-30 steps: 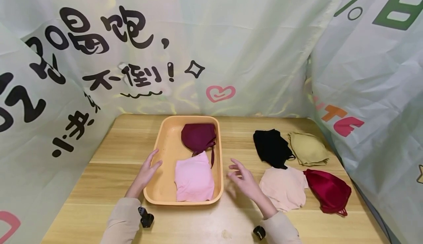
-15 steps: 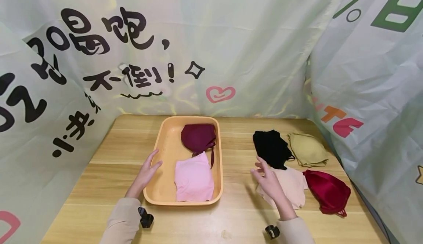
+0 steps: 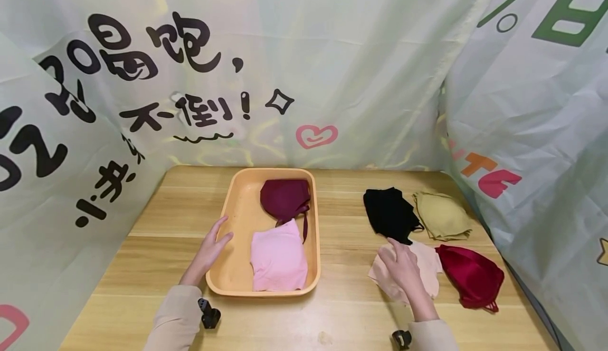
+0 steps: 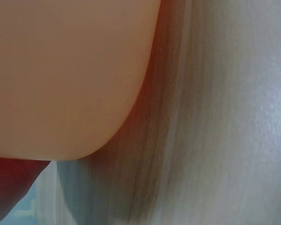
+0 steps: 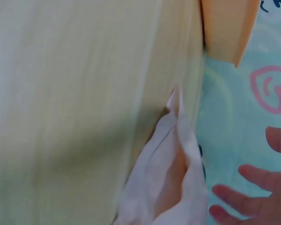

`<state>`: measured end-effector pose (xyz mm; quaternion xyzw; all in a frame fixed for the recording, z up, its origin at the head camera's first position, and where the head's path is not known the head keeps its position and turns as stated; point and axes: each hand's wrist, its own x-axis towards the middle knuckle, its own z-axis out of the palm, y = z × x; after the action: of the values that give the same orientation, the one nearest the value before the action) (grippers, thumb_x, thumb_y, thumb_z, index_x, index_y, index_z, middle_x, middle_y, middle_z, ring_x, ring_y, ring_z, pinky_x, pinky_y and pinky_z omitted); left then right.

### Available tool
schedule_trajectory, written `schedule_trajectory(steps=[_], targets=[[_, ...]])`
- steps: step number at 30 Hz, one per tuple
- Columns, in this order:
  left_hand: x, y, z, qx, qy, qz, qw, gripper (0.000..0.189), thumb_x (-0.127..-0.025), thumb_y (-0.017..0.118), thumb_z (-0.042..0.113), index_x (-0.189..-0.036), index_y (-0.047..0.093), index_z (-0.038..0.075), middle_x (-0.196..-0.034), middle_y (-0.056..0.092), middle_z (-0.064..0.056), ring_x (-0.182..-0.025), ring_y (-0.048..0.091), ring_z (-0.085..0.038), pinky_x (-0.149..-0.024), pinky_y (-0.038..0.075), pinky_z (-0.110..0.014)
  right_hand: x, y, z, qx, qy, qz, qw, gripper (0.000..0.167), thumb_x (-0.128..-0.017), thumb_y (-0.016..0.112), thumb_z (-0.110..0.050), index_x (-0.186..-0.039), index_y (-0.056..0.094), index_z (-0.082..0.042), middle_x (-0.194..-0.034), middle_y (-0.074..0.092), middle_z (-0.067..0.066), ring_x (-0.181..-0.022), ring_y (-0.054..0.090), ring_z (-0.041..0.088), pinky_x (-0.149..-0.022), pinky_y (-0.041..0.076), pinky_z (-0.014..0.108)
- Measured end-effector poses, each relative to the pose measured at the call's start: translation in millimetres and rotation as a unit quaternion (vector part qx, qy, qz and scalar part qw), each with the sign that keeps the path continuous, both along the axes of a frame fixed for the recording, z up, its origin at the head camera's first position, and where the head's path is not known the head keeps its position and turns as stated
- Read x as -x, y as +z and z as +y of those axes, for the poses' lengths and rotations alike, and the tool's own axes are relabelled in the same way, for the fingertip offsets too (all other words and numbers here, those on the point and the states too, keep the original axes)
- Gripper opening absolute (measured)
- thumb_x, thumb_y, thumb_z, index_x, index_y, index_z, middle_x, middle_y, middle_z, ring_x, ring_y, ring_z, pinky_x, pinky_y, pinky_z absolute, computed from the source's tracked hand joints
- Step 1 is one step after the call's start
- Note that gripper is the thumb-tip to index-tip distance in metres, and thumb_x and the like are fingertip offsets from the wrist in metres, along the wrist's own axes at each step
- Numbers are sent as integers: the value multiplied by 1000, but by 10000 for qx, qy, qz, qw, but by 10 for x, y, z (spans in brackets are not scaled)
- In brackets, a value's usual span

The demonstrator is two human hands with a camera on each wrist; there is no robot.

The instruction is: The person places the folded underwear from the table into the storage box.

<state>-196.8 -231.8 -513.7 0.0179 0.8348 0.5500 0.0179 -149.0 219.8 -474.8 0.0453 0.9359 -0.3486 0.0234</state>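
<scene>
My left hand [image 3: 206, 253] rests at the left rim of an orange plastic tray [image 3: 216, 282], its fingers extended; in the left wrist view the tray's outer wall [image 4: 65, 84] fills the upper left. My right hand [image 3: 404, 269] is over a pale pink folded garment [image 3: 429, 272], covering part of it. In the right wrist view its spread fingers [image 5: 260, 176] are beside the raised cloth [image 5: 150, 187], with a gap between. Inside the tray lie a folded light pink garment [image 3: 279, 258] and a dark maroon bra-like garment [image 3: 285, 197] with a strap.
Behind the pale pink garment lies a black folded garment [image 3: 389, 212], with a khaki one [image 3: 442, 215] to its right. A shiny red bra [image 3: 472, 277] is at the right. Printed cloth [image 3: 370, 76] hangs round the wooden table [image 3: 185, 203].
My right hand has moved right from beside the tray and come down over the pale pink garment. The left hand and the tray have stayed in place.
</scene>
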Motion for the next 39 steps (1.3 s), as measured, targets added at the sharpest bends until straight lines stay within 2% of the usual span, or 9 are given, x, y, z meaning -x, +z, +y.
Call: schedule_trajectory(steps=[3,11,18,22,28,32,36,39], targets=[[3,1,0,4,-20,-1,10000,57,-94,47,19,-142,22,2,-149,15,-22,-136,7,-41,-108,8,-58,-12,-24,40,-62,-11,-187,9998,53,-94,44,-26,-134,33,6,-135,26,36,-122,19,56,-95,22,67],[-5,-1,4,-18,15,-23,10000,57,-94,47,18,-142,22,2,-149,15,-22,-136,7,-41,-108,8,-57,-34,-102,150,63,-365,-586,9976,54,-94,40,-26,-137,27,4,-139,10,37,-124,7,56,-94,15,69],[-18,16,13,-56,8,-75,10000,55,-95,46,17,-143,22,3,-149,15,-22,-137,6,-40,-109,7,-56,-44,-148,272,79,-385,-882,9953,52,-95,32,-23,-138,24,5,-139,6,38,-122,5,60,-91,15,73],[-18,18,15,-17,6,-92,10000,55,-95,46,17,-142,22,3,-149,15,-22,-136,7,-40,-109,7,-56,-44,-149,323,146,-325,-838,9958,50,-94,31,-19,-136,25,8,-135,10,41,-120,7,62,-94,14,70],[-12,-1,2,45,26,-64,10000,56,-94,46,18,-143,22,3,-149,15,-22,-136,7,-41,-108,8,-57,-34,-147,359,24,-243,-785,9966,47,-94,33,-16,-134,31,7,-132,17,40,-116,17,62,-94,19,68],[-3,-8,3,-3,21,-83,10000,57,-94,46,17,-143,22,3,-149,15,-21,-136,7,-40,-108,8,-57,-37,-156,392,-78,-235,-743,9969,46,-92,38,-15,-133,33,6,-130,21,40,-114,20,62,-92,23,69],[-1,-3,9,-20,27,-96,9999,57,-94,47,17,-143,22,4,-150,15,-21,-137,7,-40,-108,8,-57,-49,-170,445,-173,-312,-711,9968,52,-89,46,-17,-132,31,9,-126,26,42,-115,19,60,-92,23,67],[2,3,9,19,21,-108,9999,56,-94,46,17,-143,22,4,-149,15,-21,-137,8,-40,-108,8,-57,-54,-162,480,-227,-354,-790,9960,59,-88,49,-20,-132,26,12,-126,23,44,-116,16,60,-93,21,67]])
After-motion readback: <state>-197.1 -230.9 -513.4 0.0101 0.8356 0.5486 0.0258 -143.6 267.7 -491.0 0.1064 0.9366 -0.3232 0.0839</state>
